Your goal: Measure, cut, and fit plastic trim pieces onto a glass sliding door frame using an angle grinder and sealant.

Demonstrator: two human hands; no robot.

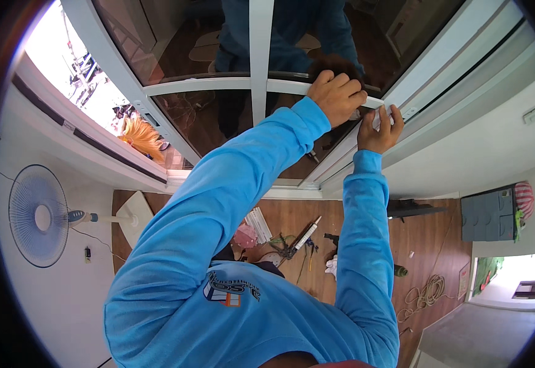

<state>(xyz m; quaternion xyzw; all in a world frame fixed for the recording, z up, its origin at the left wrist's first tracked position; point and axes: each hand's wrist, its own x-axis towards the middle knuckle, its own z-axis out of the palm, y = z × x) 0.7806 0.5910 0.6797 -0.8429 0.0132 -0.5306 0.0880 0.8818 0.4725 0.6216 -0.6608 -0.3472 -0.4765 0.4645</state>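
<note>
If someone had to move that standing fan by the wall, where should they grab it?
Probably by its slim pole, coming from the right, the room side: it is a narrow span between the round caged head and broad base, while the wall stands to the left.

Dark glass panes [187, 37] are gleaming, smooth and glossy, giving back reflections. White door frame [259, 52] is looking like coated metal or plastic, cannot tell which; surface smooth, low sheen. Blue sleeve [236, 159] is showing as matt cloth, creasing softly. Floor [427, 239] is showing wood grain under slight gloss. Wall [86, 306] is appearing smooth, matt. Drawer unit [488, 214] is looking like dull grey plastic. Striped cloth [524, 197] is appearing soft, matt.
</note>
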